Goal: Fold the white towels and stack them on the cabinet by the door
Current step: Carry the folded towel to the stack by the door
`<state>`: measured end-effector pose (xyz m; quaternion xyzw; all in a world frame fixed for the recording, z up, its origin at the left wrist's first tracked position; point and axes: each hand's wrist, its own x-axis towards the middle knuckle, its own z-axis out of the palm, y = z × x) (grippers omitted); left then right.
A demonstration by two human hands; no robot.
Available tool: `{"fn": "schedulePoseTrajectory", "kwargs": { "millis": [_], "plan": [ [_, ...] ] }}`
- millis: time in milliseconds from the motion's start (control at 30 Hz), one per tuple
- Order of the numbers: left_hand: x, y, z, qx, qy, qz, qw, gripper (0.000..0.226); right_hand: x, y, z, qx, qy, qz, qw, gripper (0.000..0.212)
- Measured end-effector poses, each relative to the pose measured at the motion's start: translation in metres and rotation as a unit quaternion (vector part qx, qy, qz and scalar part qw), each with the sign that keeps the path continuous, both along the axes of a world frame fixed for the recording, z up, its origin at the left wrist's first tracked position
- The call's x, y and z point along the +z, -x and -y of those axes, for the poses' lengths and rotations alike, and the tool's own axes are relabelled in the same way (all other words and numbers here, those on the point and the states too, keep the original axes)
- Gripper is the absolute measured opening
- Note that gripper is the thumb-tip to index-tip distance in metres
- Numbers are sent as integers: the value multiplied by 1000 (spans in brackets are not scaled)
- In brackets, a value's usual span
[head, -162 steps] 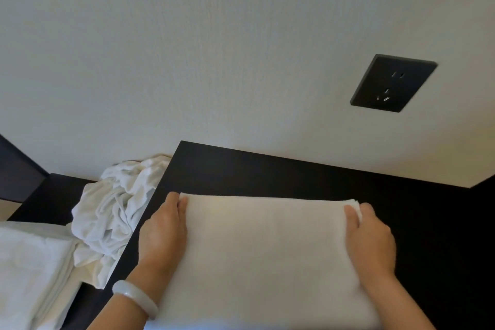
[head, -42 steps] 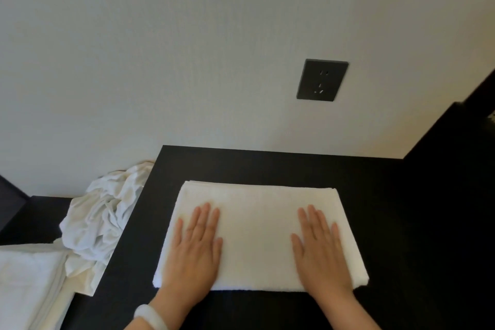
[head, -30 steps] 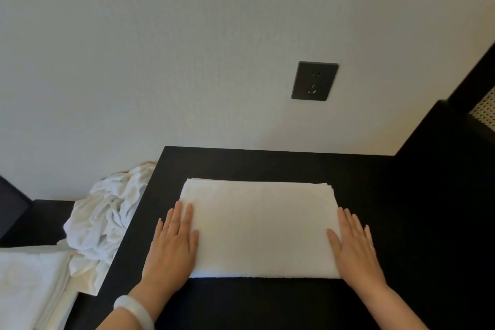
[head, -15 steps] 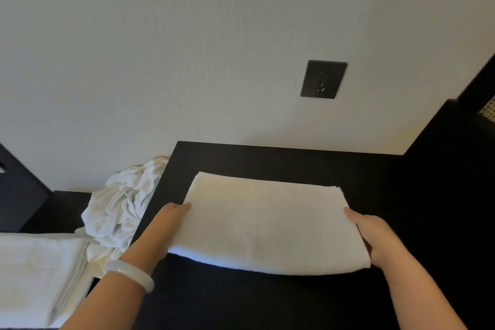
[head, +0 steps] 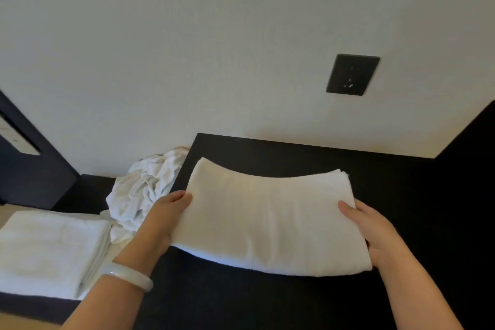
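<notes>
A folded white towel (head: 267,217) hangs lifted above the black tabletop (head: 294,158), sagging a little in its middle. My left hand (head: 166,220) grips its left edge, thumb on top and fingers underneath. My right hand (head: 372,233) grips its right edge the same way. To the left, on a lower black cabinet (head: 88,190), lies a stack of folded white towels (head: 48,252). A crumpled white towel (head: 144,190) is heaped between that stack and the table's left side.
A white wall rises right behind the table, with a dark socket plate (head: 352,74) on it. A dark panel (head: 29,169) stands at the far left. A dark raised side (head: 471,169) borders the table at the right.
Both hands went from flat on the towel to its side edges, then gripped and lifted it off the tabletop. The view has swung left, showing more of the towel stack.
</notes>
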<state>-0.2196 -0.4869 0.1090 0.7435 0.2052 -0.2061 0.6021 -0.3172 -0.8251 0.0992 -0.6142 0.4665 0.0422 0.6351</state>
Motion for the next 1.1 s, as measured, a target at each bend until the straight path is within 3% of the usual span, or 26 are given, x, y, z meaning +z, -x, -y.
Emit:
{"fn": "schedulePoseTrajectory", "kwargs": {
  "millis": [400, 600, 700, 900, 1100],
  "plan": [
    [11, 20, -132, 110, -28, 46, 992, 20, 22, -60, -130, 134, 9, 22, 991, 48],
    [1, 30, -241, 151, -6, 40, 988, 21, 35, -71, -240, 179, 32, 29, 983, 48],
    [-10, 35, -310, 168, 5, 37, 985, 19, 40, -71, -309, 202, 29, 33, 978, 37],
    [-34, 37, -429, 166, -12, 46, 985, 17, 13, -70, -428, 226, 30, 45, 973, 11],
    [-68, 25, -489, 163, -43, 27, 985, 14, -32, -77, -498, 224, 39, 57, 972, 15]
  ]
}}
